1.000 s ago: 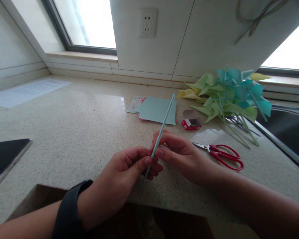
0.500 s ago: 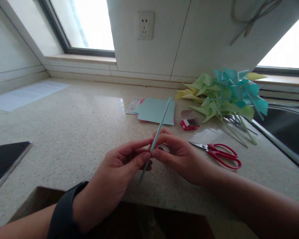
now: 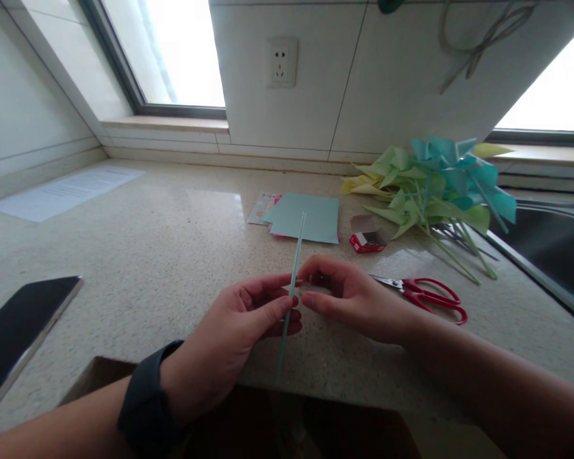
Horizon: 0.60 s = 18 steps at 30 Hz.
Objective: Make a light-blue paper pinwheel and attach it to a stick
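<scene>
Pinched between the thumb and fingers of my left hand point(image 3: 249, 312) is a thin pale green paper stick point(image 3: 298, 248), tilted slightly and pointing away from me. Its far end looks split into two thin edges. My right hand point(image 3: 349, 299) is just right of the stick, thumb and forefinger parted, with nothing visible between them. Its fingertips are close to the stick; whether they touch it I cannot tell. Behind my right hand lie red-handled scissors point(image 3: 433, 297), blades partly hidden. Beyond the stick rests a stack of pale green paper squares point(image 3: 310, 223).
A small open red box point(image 3: 368, 242) stands right of the paper. Several paper pinwheels point(image 3: 440, 182) in green, yellow and blue are heaped beside the sink point(image 3: 555, 248). At left are a dark phone or tablet point(image 3: 23, 335) and a printed sheet point(image 3: 67, 191).
My right hand has come off the stick and its thumb and forefinger have parted. The stick stands at a steeper angle in my left hand. The view has shifted slightly.
</scene>
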Motion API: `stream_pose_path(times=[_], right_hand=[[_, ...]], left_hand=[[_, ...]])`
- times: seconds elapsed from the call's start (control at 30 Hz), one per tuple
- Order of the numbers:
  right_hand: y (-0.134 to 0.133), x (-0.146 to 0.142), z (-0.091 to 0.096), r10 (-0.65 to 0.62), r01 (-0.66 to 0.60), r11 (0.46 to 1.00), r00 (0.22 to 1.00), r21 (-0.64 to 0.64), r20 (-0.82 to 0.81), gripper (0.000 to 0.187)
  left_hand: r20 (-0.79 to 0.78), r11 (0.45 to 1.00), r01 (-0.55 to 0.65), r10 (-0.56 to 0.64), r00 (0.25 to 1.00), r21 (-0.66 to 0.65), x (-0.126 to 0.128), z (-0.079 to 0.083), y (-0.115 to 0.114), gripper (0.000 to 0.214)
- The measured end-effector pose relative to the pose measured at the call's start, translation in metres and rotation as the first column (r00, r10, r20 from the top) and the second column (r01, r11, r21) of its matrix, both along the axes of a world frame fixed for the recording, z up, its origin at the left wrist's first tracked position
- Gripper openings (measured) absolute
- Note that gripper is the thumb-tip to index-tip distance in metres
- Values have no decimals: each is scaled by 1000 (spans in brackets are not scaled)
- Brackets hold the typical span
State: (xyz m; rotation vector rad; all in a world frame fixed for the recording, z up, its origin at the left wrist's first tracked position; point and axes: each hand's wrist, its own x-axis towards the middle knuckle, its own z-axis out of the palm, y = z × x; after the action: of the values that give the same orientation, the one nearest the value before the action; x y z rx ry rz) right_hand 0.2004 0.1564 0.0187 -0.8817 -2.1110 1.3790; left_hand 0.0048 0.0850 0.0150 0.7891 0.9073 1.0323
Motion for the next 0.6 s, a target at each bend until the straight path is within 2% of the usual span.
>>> stream_pose_path(times=[0.2, 0.47, 0.6], right_hand=[[2, -1, -2, 6, -14, 997, 994, 77, 112, 28], [-3, 3, 3, 6, -40, 989, 972, 140, 235, 23], [-1, 6, 3, 30, -61, 989, 974, 133, 225, 29]], left_hand=[[-26, 995, -15, 13, 1000, -101, -4, -3, 0, 24], [-32, 994, -3, 0, 1000, -110, -6, -3, -1, 16], [-88, 993, 48, -58, 994, -111, -9, -4, -1, 17]])
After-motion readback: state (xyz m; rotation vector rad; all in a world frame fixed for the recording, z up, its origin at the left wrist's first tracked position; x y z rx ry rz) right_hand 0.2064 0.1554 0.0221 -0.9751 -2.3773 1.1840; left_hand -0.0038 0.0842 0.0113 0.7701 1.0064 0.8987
